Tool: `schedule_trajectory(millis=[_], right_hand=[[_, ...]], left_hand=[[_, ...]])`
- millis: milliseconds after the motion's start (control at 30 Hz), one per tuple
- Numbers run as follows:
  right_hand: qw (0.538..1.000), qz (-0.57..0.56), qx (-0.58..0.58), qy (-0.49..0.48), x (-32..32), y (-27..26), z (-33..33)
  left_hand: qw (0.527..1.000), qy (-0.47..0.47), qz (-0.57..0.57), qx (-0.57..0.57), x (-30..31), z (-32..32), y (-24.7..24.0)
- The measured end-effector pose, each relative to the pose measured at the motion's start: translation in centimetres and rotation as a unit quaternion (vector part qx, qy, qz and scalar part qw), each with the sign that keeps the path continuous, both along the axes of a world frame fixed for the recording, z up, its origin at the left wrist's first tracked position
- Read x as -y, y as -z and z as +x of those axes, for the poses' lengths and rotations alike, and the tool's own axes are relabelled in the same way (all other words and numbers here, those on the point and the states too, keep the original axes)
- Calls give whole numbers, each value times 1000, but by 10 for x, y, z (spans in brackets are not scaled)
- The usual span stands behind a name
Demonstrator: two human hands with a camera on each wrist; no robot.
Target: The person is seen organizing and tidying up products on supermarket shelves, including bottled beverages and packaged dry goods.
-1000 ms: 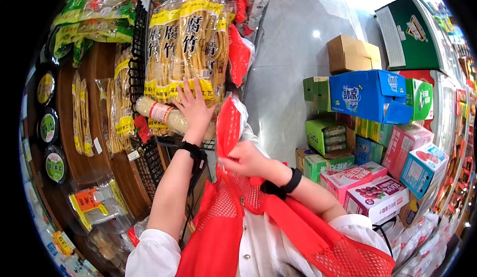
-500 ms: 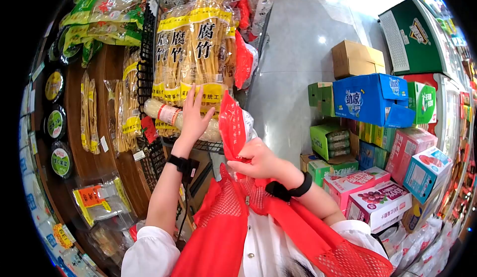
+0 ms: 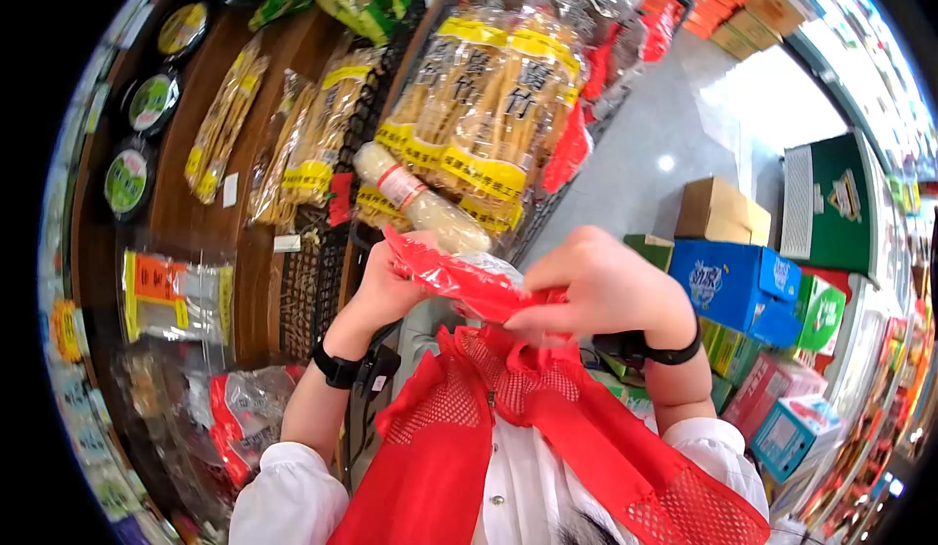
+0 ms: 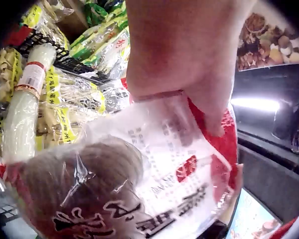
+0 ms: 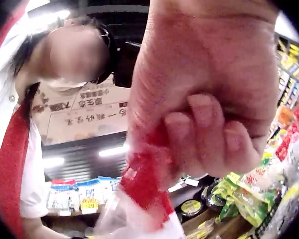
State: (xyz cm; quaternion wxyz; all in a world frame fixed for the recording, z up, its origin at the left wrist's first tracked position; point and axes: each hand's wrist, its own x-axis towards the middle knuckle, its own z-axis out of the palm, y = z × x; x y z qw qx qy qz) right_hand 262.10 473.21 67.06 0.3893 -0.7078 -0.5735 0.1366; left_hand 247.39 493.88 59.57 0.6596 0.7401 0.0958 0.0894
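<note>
Both hands hold a red, white and clear plastic bag (image 3: 469, 286) in front of the chest. Coiled brown strands, like dried noodles, show through its clear part (image 4: 89, 169) in the left wrist view. My left hand (image 3: 386, 286) pinches one end of the bag, thumb over the red edge. At the other end my right hand (image 3: 616, 286) grips the red plastic with curled fingers. Just beyond the bag lies a pale roll of dried vermicelli (image 3: 420, 198) with a red-and-white label. It rests against yellow-banded bags of dried tofu sticks (image 3: 489, 105).
At left, a wooden shelf (image 3: 259, 301) carries flat packets, tofu-stick bags and round black tubs (image 3: 129, 179). A black wire basket (image 3: 337, 281) edges the display. Stacked cartons, including a blue box (image 3: 733, 291), stand across the grey floor (image 3: 674, 125) at right.
My left hand has left the vermicelli roll and now pinches the bag that the right hand held alone. The bag has tipped from upright to sideways, and the head view has turned toward the left.
</note>
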Motion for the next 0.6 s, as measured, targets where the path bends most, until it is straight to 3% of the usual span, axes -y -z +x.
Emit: schedule_trajectory(millis=[67,167,200,300,333,400,467,600], right_hand=[[999,-27,9,-40,-12,-9,-5],[999,2,39,3,-34,-11,-22],[999,3,42,-16,-44,-9,-29],[985,164,45,-19,-72,-16,-48],[984,166,45,-38,-75,-22,-55],[963,259,19,-69,-82,-29,-73],[932,342,-47,-109,-96,-31,-93],[881,425,-155,-138,-117,-32,-136]], left_hand=[[999,-33,-31,21,-2,-20,-5],[986,-116,65,99,-12,-57,-2],[979,-185,42,73,-14,-66,-6],[966,-234,-2,109,-30,-107,-5],[961,-252,1,113,-32,-121,-8],[940,-281,-47,187,-33,-151,-16],[938,-300,40,167,-37,-189,-21],[912,-348,56,209,-32,-246,-30]])
